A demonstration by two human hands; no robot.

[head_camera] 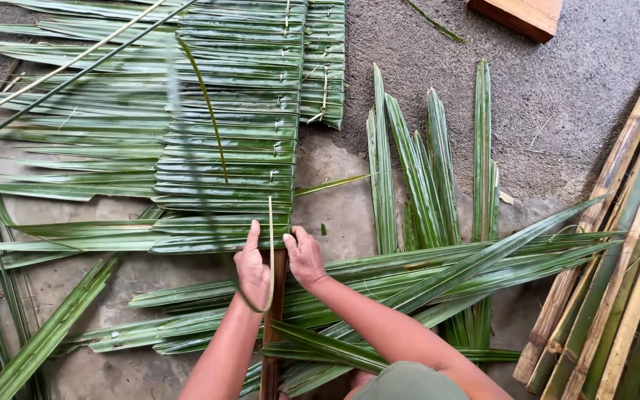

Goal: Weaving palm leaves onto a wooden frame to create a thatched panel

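Note:
A panel of folded green palm leaves (224, 148) lies stitched along a brown wooden stick (272, 333) that runs toward me. My left hand (252, 270) presses the lowest folded leaf at the panel's near edge and holds a thin pale green strip (270, 244) that rises and curves beside it. My right hand (305, 258) pinches the same leaf's edge just right of the stick. Loose long leaves (424, 278) lie under my right forearm.
Split bamboo poles (624, 259) are piled at the right. Several upright loose leaves (416, 170) fan out on the concrete floor (557, 89). A wooden block (516, 15) sits at the top right. More leaf blades (9, 296) spread along the left.

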